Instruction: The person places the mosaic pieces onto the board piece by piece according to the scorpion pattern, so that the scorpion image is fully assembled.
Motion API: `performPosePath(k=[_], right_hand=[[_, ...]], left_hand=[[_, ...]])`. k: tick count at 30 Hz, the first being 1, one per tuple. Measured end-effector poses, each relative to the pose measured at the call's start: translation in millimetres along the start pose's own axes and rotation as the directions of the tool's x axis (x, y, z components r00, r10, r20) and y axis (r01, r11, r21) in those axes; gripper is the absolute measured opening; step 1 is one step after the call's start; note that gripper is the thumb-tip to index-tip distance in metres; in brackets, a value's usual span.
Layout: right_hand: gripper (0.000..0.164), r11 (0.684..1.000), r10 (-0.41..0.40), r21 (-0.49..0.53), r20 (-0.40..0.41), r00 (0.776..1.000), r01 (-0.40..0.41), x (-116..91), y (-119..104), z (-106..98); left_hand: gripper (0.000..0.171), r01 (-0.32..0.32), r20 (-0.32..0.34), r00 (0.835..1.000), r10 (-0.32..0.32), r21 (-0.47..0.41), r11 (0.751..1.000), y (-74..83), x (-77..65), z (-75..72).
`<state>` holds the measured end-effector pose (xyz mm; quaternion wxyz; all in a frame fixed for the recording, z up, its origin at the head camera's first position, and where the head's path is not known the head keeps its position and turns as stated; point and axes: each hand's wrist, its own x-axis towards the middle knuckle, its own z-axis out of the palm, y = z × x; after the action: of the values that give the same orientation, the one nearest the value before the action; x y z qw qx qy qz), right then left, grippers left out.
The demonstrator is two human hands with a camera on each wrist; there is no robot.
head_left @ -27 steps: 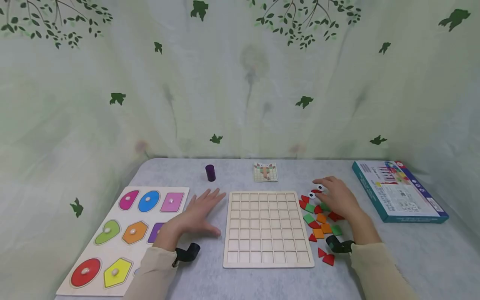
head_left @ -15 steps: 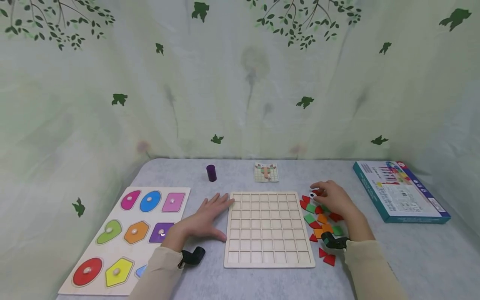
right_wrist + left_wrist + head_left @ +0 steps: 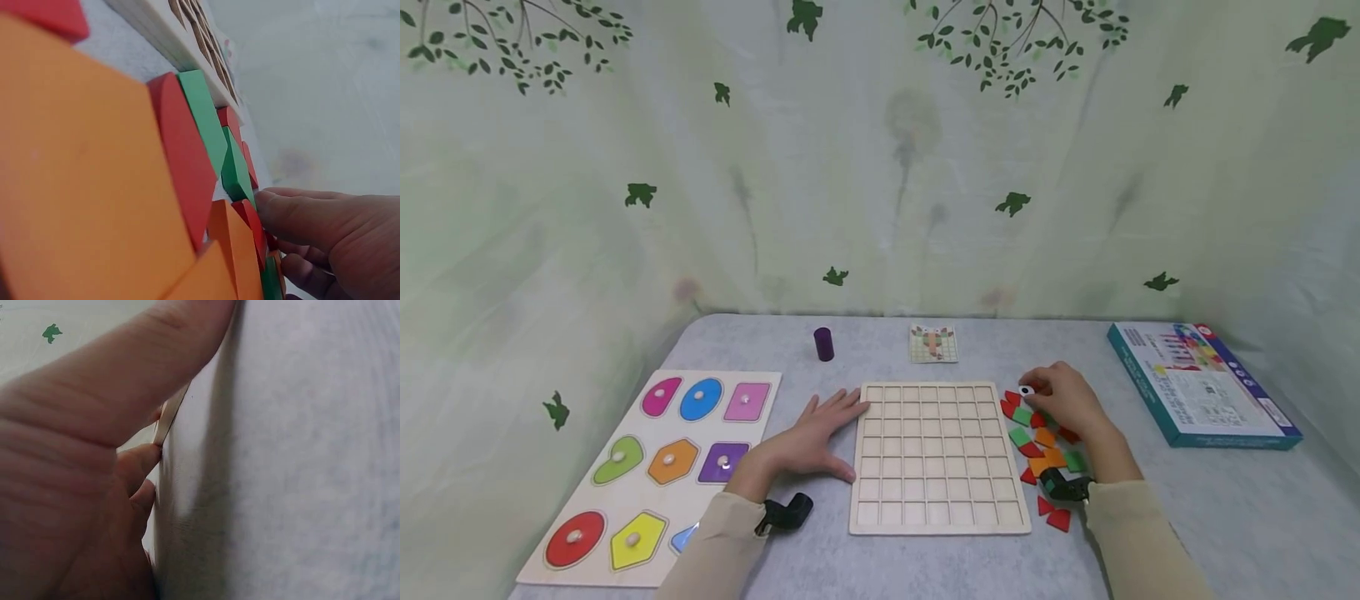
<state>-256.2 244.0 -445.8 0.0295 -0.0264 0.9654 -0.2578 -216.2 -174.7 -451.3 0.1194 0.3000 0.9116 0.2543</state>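
My left hand (image 3: 805, 443), fingers spread, touches the left edge of the pale wooden grid board (image 3: 938, 529). The left wrist view shows its thumb (image 3: 125, 369) large and its other fingertips at the board's thin edge. To the right of the board, my right hand (image 3: 1067, 404) reaches down over a cluster of flat coloured pieces, thumb and forefinger curled about a round white eye piece (image 3: 1026, 390) with a black centre. In the right wrist view, the thumb (image 3: 294, 215) lies by the far pieces, and the eye is hidden. Nearby lie red, green and orange pieces (image 3: 1045, 437).
A knob puzzle board (image 3: 647, 508) with coloured shapes lies at the left. Behind the grid board are a purple cylinder (image 3: 823, 343) and a small pattern card (image 3: 934, 343). A teal-edged box (image 3: 1202, 387) lies at the back right. A leaf-printed curtain hangs behind.
My left hand has moved right, onto the board's edge. My right hand has lowered slightly leftward, its thumb and forefinger closing in around the eye piece; a second eye seen earlier is now hidden.
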Motion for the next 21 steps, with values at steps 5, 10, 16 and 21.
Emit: performPosePath(k=[5,10,16,21], right_hand=[[0.026,1.0,-0.005,-0.007,-0.018,1.0,0.005,-1.8,0.9,1.1],[0.027,1.0,0.015,0.008,-0.028,1.0,-0.015,-2.9,1.2,-0.8],[0.032,0.999,0.03,0.032,-0.064,0.997,-0.028,-5.4,-0.3,-2.8],[0.03,0.995,0.02,0.104,-0.077,0.997,-0.012,-6.1,1.0,-1.5]], left_hand=[[0.108,0.006,0.013,1.0,-0.006,-0.022,1.0,0.4,0.8,0.3],[0.107,0.001,0.025,1.0,0.0,-0.042,0.999,0.2,1.8,-0.6],[0.106,-0.003,0.033,0.999,0.004,-0.042,0.999,-1.3,1.1,-1.3],[0.104,-0.006,0.042,0.999,0.008,-0.04,0.999,-3.7,0.9,0.0]])
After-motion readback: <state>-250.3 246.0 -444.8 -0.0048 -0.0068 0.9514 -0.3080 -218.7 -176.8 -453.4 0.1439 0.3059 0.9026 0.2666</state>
